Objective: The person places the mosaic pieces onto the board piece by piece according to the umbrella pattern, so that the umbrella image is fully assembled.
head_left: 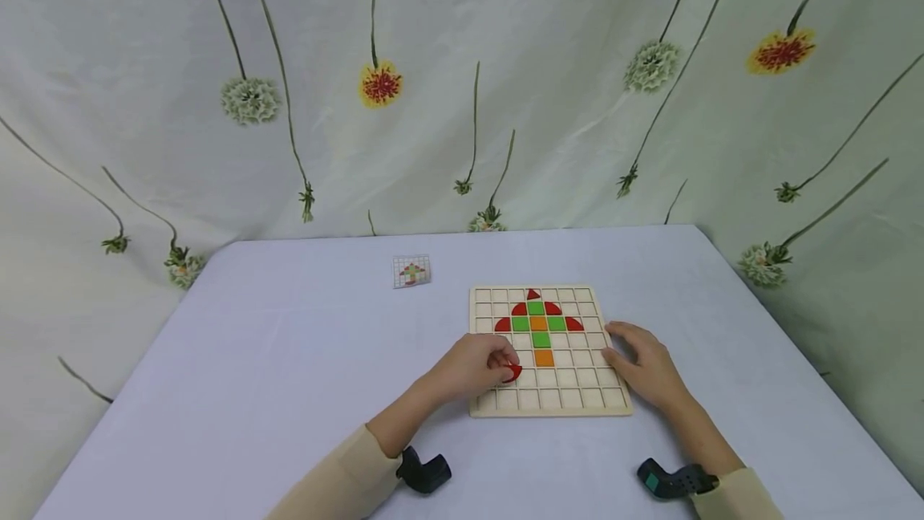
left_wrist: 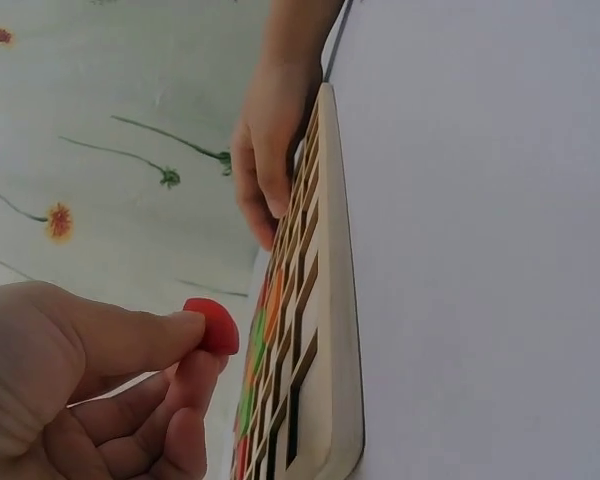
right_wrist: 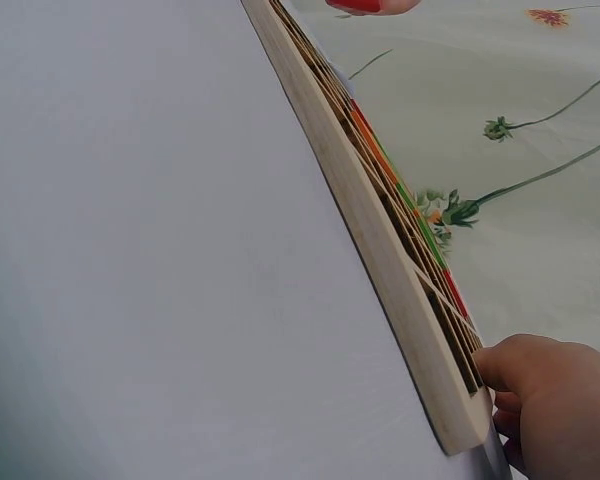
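Observation:
My left hand (head_left: 472,366) pinches a small red quarter-round tile (head_left: 513,373) between thumb and fingertips, over the lower left part of a wooden grid board (head_left: 622,406). The left wrist view shows the red tile (left_wrist: 216,326) held up beside the board's side, its curved edge outward. My right hand (head_left: 646,363) holds the board's right edge; the right wrist view shows the thumb (right_wrist: 515,362) on the rim and the other fingers curled lower at the side. Red, green and orange tiles (head_left: 538,323) sit in the grid in a tree-like pattern.
A small picture card (head_left: 411,272) with a similar coloured pattern on a grid lies behind the board, to the left. The board rests on a table with a white cloth (head_left: 289,359). A flower-printed curtain (head_left: 563,143) hangs behind the table's far edge.

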`<control>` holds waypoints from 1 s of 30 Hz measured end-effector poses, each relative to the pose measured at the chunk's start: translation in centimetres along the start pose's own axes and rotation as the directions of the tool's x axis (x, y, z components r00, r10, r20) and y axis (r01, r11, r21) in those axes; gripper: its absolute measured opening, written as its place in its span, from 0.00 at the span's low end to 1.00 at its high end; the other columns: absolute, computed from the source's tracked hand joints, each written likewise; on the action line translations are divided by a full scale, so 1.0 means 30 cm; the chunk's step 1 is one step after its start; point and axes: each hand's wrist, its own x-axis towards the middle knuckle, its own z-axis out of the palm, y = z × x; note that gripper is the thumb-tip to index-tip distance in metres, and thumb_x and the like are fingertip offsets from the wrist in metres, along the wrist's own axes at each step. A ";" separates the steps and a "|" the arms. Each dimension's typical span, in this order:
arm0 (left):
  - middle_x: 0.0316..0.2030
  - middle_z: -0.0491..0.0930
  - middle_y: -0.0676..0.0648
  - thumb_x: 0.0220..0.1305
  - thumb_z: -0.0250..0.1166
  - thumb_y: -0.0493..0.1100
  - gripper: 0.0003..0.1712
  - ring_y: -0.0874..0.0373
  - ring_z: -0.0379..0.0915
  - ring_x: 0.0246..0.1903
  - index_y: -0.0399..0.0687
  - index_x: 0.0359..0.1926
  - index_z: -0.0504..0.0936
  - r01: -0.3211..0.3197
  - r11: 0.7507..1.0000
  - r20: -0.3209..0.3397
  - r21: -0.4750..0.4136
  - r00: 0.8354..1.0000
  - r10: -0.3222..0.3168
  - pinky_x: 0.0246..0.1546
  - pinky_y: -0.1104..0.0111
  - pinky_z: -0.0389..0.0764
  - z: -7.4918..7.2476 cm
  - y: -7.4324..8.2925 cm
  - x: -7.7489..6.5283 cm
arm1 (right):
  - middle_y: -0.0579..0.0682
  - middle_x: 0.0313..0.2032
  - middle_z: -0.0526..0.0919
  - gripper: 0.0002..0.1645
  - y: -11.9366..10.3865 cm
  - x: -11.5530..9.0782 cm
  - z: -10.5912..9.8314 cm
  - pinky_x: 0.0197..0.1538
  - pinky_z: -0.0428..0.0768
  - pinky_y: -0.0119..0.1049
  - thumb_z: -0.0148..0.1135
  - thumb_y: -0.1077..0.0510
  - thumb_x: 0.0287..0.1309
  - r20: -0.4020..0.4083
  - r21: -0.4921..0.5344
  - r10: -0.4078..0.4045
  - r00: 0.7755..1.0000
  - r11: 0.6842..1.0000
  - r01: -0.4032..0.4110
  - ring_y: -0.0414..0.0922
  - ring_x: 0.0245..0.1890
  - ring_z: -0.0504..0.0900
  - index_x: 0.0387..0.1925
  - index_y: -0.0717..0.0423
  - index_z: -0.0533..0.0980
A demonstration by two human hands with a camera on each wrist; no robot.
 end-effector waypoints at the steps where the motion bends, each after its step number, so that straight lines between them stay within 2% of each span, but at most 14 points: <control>1: 0.26 0.76 0.57 0.60 0.67 0.32 0.05 0.63 0.72 0.29 0.47 0.34 0.82 -0.009 1.000 -0.005 -0.002 1.000 0.009 0.33 0.73 0.75 0.006 0.003 0.004 | 0.68 0.62 0.70 0.27 0.000 0.001 -0.001 0.64 0.60 0.61 0.62 0.59 0.62 0.000 0.000 0.001 1.000 1.000 -0.001 0.65 0.65 0.64 0.60 0.68 0.71; 5: 0.26 0.76 0.56 0.60 0.66 0.31 0.06 0.64 0.72 0.29 0.47 0.34 0.82 -0.005 0.999 -0.018 -0.034 1.000 0.004 0.33 0.73 0.76 0.034 0.010 0.024 | 0.68 0.62 0.70 0.27 0.000 0.001 -0.004 0.64 0.60 0.60 0.62 0.59 0.62 0.005 -0.007 0.008 1.000 1.000 -0.007 0.65 0.65 0.63 0.60 0.68 0.71; 9: 0.26 0.77 0.55 0.61 0.66 0.32 0.05 0.64 0.76 0.26 0.46 0.34 0.81 0.042 0.990 -0.018 -0.136 0.999 -0.045 0.30 0.72 0.77 0.064 0.015 0.042 | 0.68 0.62 0.70 0.27 -0.001 -0.002 -0.005 0.64 0.60 0.61 0.62 0.59 0.62 -0.004 -0.011 0.002 1.000 1.000 -0.002 0.65 0.65 0.64 0.59 0.69 0.71; 12: 0.24 0.78 0.54 0.60 0.66 0.32 0.04 0.64 0.77 0.24 0.43 0.33 0.81 0.048 0.984 -0.018 -0.173 0.998 -0.052 0.27 0.73 0.77 0.087 0.018 0.052 | 0.69 0.61 0.71 0.27 -0.001 -0.004 -0.004 0.63 0.61 0.61 0.62 0.60 0.61 -0.012 -0.010 -0.012 1.000 1.000 0.012 0.66 0.64 0.65 0.59 0.70 0.72; 18: 0.21 0.77 0.54 0.60 0.67 0.33 0.02 0.64 0.75 0.21 0.41 0.33 0.81 0.055 0.984 -0.034 -0.169 0.998 -0.062 0.23 0.74 0.73 0.126 0.029 0.061 | 0.68 0.61 0.71 0.26 -0.002 -0.003 -0.001 0.63 0.61 0.61 0.62 0.60 0.61 -0.013 -0.003 -0.011 1.000 1.000 0.011 0.65 0.64 0.65 0.59 0.69 0.72; 22: 0.19 0.77 0.54 0.60 0.67 0.33 0.03 0.64 0.74 0.21 0.42 0.31 0.80 0.059 0.985 -0.082 -0.159 0.994 -0.073 0.22 0.74 0.72 0.147 0.036 0.067 | 0.68 0.61 0.71 0.26 -0.003 -0.004 -0.001 0.64 0.61 0.61 0.62 0.60 0.61 -0.010 -0.005 -0.003 1.000 1.000 0.003 0.65 0.64 0.65 0.59 0.69 0.72; 25: 0.19 0.75 0.55 0.60 0.67 0.33 0.04 0.65 0.72 0.20 0.43 0.30 0.80 0.062 0.988 -0.112 -0.140 0.991 -0.078 0.22 0.74 0.71 0.153 0.042 0.069 | 0.68 0.61 0.71 0.27 -0.002 -0.004 0.000 0.64 0.61 0.61 0.62 0.60 0.61 -0.003 -0.006 -0.001 1.000 1.000 0.001 0.65 0.64 0.65 0.59 0.69 0.72; 30: 0.17 0.75 0.56 0.60 0.67 0.34 0.05 0.65 0.70 0.17 0.43 0.28 0.80 0.077 0.991 -0.123 -0.113 0.988 -0.091 0.18 0.74 0.70 0.152 0.056 0.073 | 0.69 0.61 0.71 0.26 -0.006 -0.001 -0.001 0.63 0.61 0.61 0.62 0.60 0.61 -0.011 -0.005 -0.016 1.000 1.000 0.016 0.66 0.64 0.65 0.59 0.70 0.72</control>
